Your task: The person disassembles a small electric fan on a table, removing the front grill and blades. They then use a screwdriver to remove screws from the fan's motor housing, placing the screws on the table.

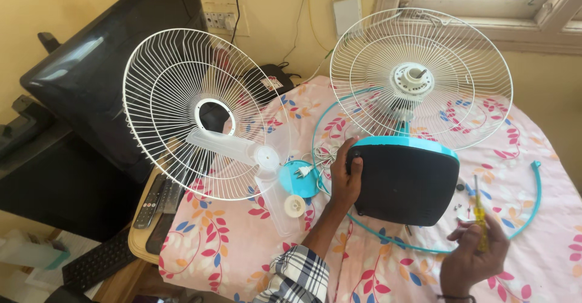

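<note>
A table fan lies partly taken apart on a flowered cloth. My left hand (pixel 345 179) grips the left edge of its black base (pixel 407 182), which has a light blue rim. My right hand (pixel 471 254) holds a yellow-handled screwdriver (pixel 479 215), tip pointing up, just right of the base. Behind the base stands the rear white wire guard (pixel 421 73) with the bare motor hub at its centre. The front white wire guard (pixel 200 112) leans at the left, with the clear blade (pixel 257 163) resting against it.
A light blue guard ring (pixel 533 200) curves around the base on the cloth. Small screws (pixel 464 209) lie by the screwdriver. A blue cap with the white plug (pixel 301 173) and a white nut (pixel 294 205) sit left of the base. Remote controls (pixel 151 203) and a keyboard (pixel 97 263) lie at the lower left, beside a dark monitor (pixel 103 66).
</note>
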